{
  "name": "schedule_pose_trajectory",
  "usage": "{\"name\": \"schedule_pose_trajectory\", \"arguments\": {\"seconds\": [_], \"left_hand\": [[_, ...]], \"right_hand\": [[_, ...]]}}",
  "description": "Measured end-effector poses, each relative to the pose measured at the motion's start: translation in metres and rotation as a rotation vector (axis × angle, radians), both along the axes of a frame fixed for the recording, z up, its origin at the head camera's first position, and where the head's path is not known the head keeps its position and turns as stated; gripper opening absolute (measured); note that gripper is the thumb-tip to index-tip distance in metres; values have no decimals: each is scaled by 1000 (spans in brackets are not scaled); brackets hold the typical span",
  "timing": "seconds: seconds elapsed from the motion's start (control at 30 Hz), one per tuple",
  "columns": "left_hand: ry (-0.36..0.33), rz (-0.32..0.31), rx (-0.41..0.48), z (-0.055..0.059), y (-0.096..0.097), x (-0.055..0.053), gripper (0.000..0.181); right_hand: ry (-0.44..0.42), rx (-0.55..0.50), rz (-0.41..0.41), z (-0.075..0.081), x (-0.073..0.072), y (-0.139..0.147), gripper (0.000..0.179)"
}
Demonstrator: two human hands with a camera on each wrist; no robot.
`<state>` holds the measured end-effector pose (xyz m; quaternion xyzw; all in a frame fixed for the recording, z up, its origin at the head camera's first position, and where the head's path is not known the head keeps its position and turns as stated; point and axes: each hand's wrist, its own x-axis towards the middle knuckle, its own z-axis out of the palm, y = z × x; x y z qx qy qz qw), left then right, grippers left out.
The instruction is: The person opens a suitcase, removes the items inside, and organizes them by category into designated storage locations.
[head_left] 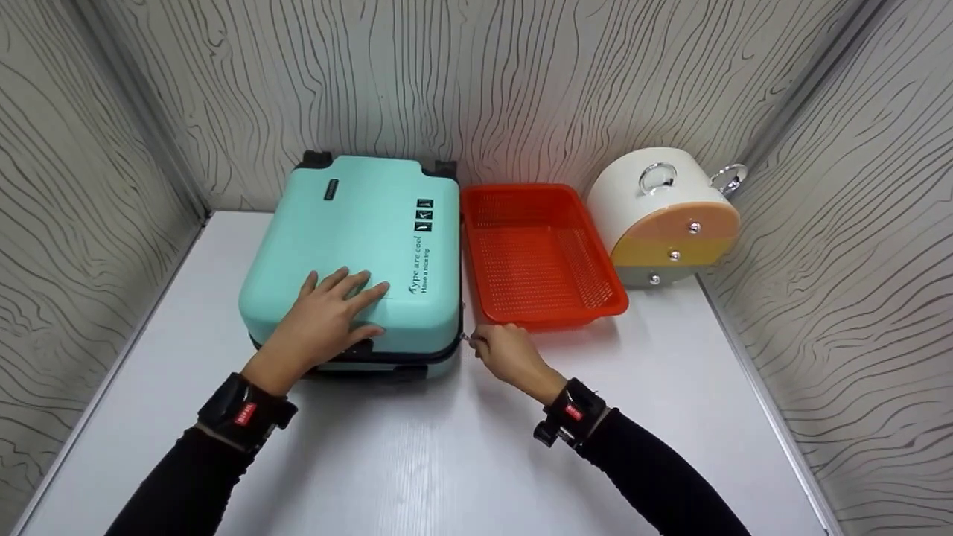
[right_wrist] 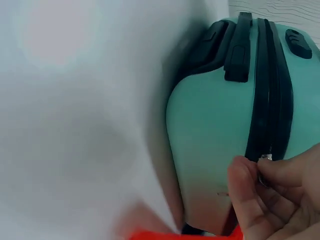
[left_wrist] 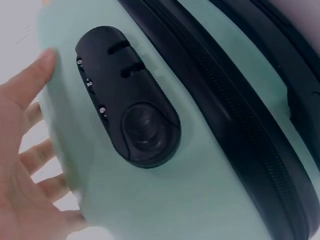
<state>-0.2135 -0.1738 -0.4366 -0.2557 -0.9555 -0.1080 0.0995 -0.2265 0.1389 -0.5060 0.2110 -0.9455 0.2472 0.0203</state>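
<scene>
A mint-green hard-shell suitcase (head_left: 357, 246) lies flat on the white table, its wheels toward the back wall. My left hand (head_left: 324, 316) rests on its top shell near the front edge, fingers spread. In the left wrist view, a black combination lock (left_wrist: 127, 95) sits on the suitcase's front side beside the black zipper (left_wrist: 225, 100). My right hand (head_left: 510, 356) is at the front right corner of the suitcase. Between thumb and forefinger it pinches a small metal zipper pull (right_wrist: 265, 158); the right wrist view shows the zipper track running up from it.
Close along the suitcase's right side stands a red perforated plastic basket (head_left: 532, 272). Farther right is a round-topped white storage box (head_left: 648, 190) with three coloured drawers and metal ring handles. Patterned wall panels (head_left: 506, 89) enclose the table (head_left: 417, 476) at the back and sides.
</scene>
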Motion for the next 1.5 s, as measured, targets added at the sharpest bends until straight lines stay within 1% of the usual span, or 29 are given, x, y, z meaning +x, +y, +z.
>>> {"name": "schedule_pose_trajectory", "arguments": {"seconds": [0.1, 0.17, 0.2, 0.37, 0.5, 0.57, 0.67, 0.8, 0.9, 0.97, 1.03, 1.1, 1.2, 1.23, 1.27, 1.3, 1.33, 1.37, 1.4, 1.5], "left_hand": [[9, 19, -19, 3, 7, 2, 62], [11, 29, -30, 5, 11, 3, 61], [11, 34, -34, 6, 12, 3, 61], [13, 58, -36, 8, 17, 4, 61], [20, 62, -30, 7, 20, 6, 62], [16, 65, -24, 7, 21, 6, 62], [14, 76, -16, 6, 22, 6, 62], [19, 88, 9, 3, 23, 8, 62], [33, 98, 57, -1, 23, 10, 61], [63, 99, 93, -6, 24, 11, 60], [125, 94, 138, -14, 23, 15, 58], [224, 82, 184, -24, 21, 21, 55], [408, 55, 251, -41, 17, 32, 51], [460, 53, 272, -47, 16, 36, 50], [497, 57, 287, -52, 14, 41, 50], [517, 64, 305, -56, 13, 46, 51], [520, 75, 323, -61, 13, 51, 51], [507, 94, 340, -65, 14, 56, 50], [477, 118, 356, -69, 15, 62, 50], [337, 209, 391, -81, 22, 77, 43]], "right_hand": [[148, 68, 43, 2, 6, 2, 17], [200, 92, 64, 2, 12, 2, 17], [212, 101, 76, 2, 16, 1, 18], [223, 102, 159, 0, 33, -12, 20], [245, 110, 210, -3, 43, -29, 17], [246, 123, 214, -4, 46, -39, 13], [244, 164, 218, -4, 47, -57, 12], [241, 217, 236, -8, 49, -86, 16], [262, 255, 274, -10, 50, -105, 16], [287, 284, 296, -9, 49, -111, 17], [304, 291, 313, -3, 48, -111, 20], [306, 276, 323, 7, 47, -103, 26], [287, 195, 314, 29, 41, -86, 30], [280, 165, 311, 37, 38, -79, 30], [272, 135, 308, 45, 35, -74, 29], [264, 106, 305, 52, 31, -69, 29], [255, 83, 296, 59, 28, -63, 29], [243, 63, 288, 66, 25, -58, 29], [226, 45, 278, 72, 21, -54, 30], [145, 42, 204, 89, 11, -43, 41]]}}
